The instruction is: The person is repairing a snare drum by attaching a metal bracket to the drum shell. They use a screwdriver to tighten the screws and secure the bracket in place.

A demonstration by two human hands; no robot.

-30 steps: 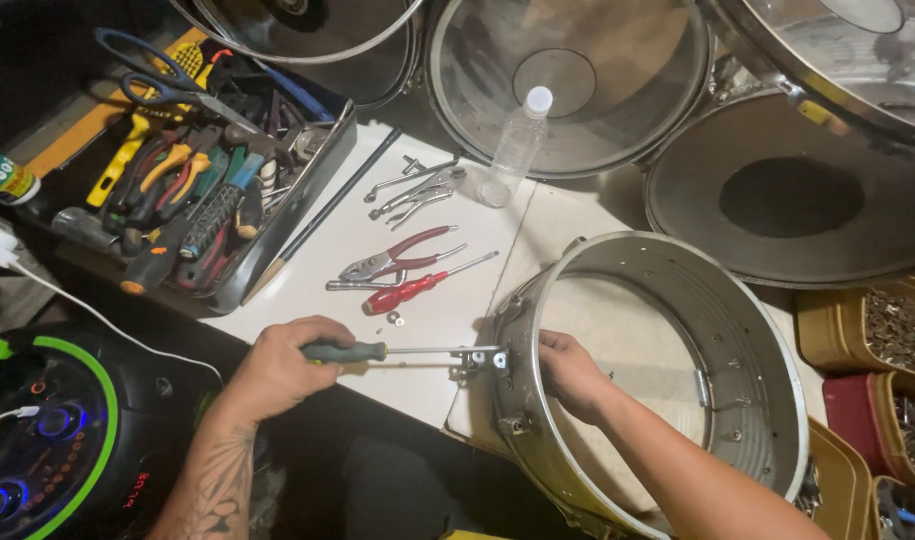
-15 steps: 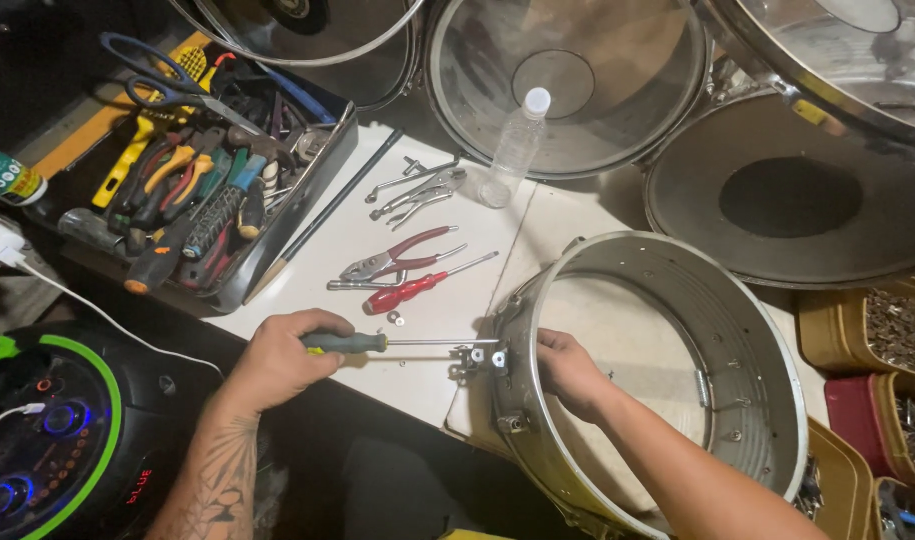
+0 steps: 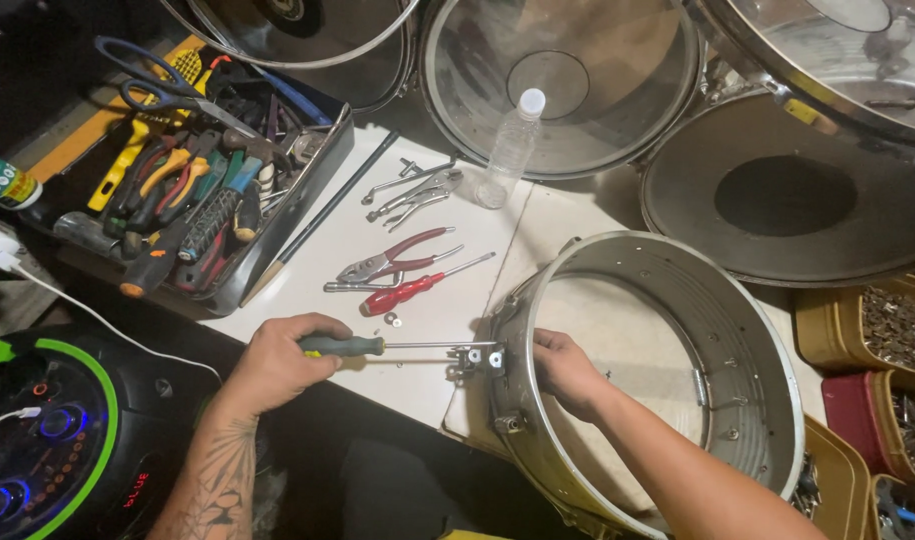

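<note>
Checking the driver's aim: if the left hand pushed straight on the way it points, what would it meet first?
Most likely the small metal lug on the drum shell: the left hand aims its screwdriver right at it.

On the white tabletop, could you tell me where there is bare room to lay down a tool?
Bare patches on the white tabletop: between the tool tray and red-handled pliers, and right of the plastic bottle. It is crowded around the screwdriver and drum shell.

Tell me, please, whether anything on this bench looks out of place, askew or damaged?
Little stands out. A small washer lies loose on the white tabletop near the red screwdriver, apart from the bins of hardware. The drum shell lacks heads, and nothing looks damaged.
</note>
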